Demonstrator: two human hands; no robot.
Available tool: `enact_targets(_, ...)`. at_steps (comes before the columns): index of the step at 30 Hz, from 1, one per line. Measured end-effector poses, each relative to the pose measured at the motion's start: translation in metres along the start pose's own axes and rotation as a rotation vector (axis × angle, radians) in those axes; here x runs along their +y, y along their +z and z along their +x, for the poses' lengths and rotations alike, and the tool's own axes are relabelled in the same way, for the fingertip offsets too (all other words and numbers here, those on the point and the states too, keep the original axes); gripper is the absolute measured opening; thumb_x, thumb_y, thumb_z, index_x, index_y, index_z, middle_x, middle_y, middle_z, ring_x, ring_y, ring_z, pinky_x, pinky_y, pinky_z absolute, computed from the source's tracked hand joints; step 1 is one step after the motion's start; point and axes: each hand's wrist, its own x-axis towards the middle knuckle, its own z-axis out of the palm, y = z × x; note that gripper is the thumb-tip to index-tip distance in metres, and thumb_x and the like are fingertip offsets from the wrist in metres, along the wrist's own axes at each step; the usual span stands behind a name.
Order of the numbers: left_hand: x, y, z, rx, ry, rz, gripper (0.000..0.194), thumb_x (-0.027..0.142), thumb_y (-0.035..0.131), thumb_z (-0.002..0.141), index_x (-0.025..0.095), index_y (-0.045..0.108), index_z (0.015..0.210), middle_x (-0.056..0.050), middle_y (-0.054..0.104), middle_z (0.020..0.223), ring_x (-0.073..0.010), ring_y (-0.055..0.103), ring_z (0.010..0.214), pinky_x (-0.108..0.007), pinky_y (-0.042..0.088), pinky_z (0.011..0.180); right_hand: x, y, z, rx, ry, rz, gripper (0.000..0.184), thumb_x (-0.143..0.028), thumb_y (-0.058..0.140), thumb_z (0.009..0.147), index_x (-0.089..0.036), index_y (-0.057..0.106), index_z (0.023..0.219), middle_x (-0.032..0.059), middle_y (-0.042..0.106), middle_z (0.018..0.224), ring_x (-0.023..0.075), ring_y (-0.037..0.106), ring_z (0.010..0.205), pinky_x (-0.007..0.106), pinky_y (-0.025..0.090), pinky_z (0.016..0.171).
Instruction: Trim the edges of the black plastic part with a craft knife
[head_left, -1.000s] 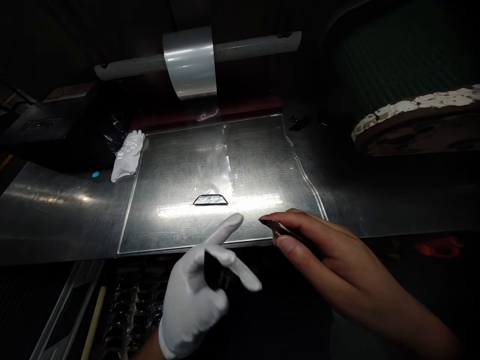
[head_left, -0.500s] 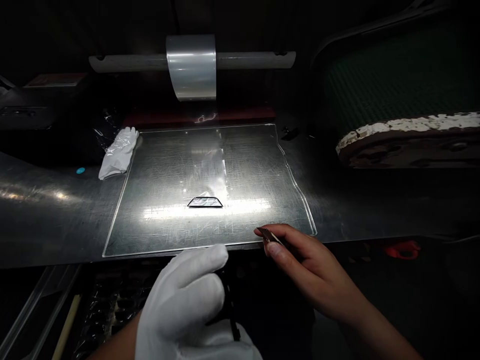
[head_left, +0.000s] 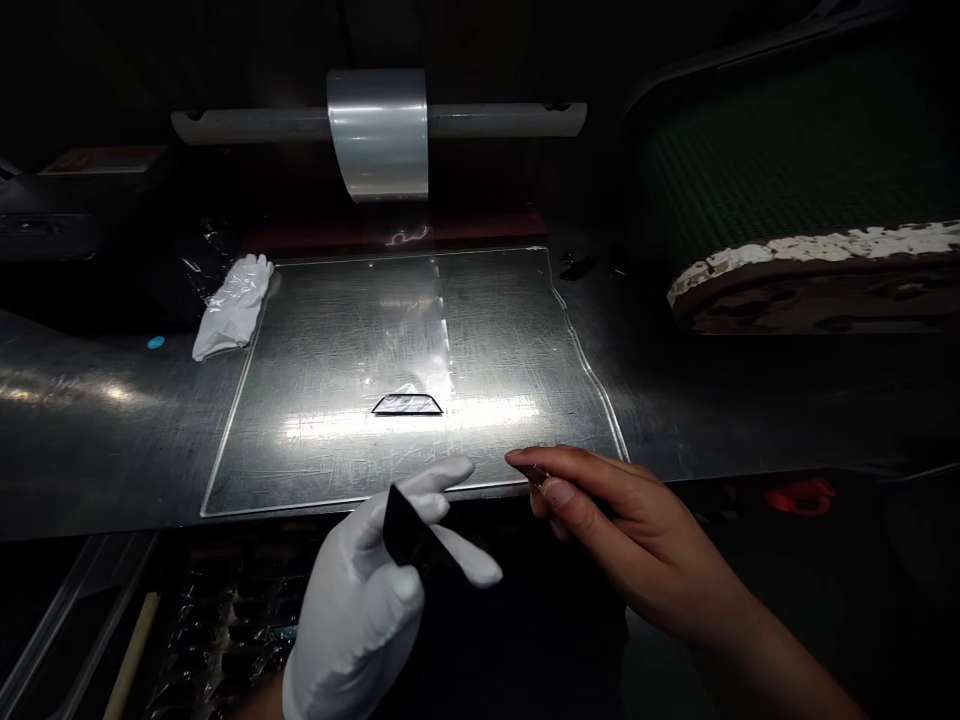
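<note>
My gloved left hand point(head_left: 367, 610) hovers before the worktop point(head_left: 90, 430), thumb and middle finger pinching a small dark piece point(head_left: 401, 530), forefinger stretched toward the clear sheet point(head_left: 337, 330). My bare right hand point(head_left: 622, 530) pinches a thin blade point(head_left: 534, 472) at the sheet's near edge. A dark trapezoid point(head_left: 407, 404) lies mid-sheet. A spare glove point(head_left: 229, 310) lies beside the sheet's far left corner; a film roll point(head_left: 379, 130) hangs on a bar behind.

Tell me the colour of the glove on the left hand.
White, seen in the head view: the left hand wears a white glove.
</note>
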Motion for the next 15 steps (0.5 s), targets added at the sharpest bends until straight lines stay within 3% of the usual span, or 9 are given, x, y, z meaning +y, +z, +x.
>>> enact_targets(3,-0.010,0.010,-0.003,-0.025,-0.102,-0.243,0.035,0.049,0.051,0.104,0.034,0.069,0.130,-0.003,0.080,0.079,-0.0187,0.074,0.068,-0.036,0.059,0.079,-0.015,-0.006,0.003,-0.074,-0.091,-0.062,0.039,-0.021,0.053,0.108,-0.037,0.060,0.142,-0.0029,0.072,0.096,0.0115,0.069,0.081,0.023,0.054,0.074)
enact_targets(6,-0.013,0.015,-0.006,-0.017,-0.132,-0.427,0.037,0.045,0.050,0.106,0.028,0.069,0.132,-0.003,0.077,0.072,-0.0142,0.069,0.062,-0.025,0.050,0.061,-0.032,-0.007,0.007,-0.208,-0.156,-0.126,0.039,-0.018,0.055,0.106,-0.031,0.060,0.143,-0.0001,0.074,0.106,0.0148,0.071,0.092,0.026,0.055,0.080)
enact_targets(9,-0.012,0.017,-0.009,0.004,-0.112,-0.479,0.043,0.046,0.050,0.106,0.022,0.066,0.137,-0.003,0.075,0.069,-0.0122,0.066,0.059,-0.025,0.047,0.061,-0.044,-0.003,0.012,-0.288,-0.190,-0.159,0.036,-0.020,0.056,0.107,-0.029,0.061,0.142,-0.0002,0.075,0.115,0.0157,0.071,0.098,0.028,0.055,0.085)
enact_targets(15,-0.012,0.015,-0.009,-0.019,-0.109,-0.462,0.049,0.048,0.049,0.106,0.019,0.062,0.143,-0.002,0.075,0.066,-0.0127,0.068,0.060,-0.028,0.047,0.068,-0.048,0.008,0.016,-0.278,-0.160,-0.218,0.030,-0.024,0.053,0.109,-0.024,0.064,0.138,-0.0006,0.077,0.112,0.0141,0.072,0.093,0.026,0.054,0.082)
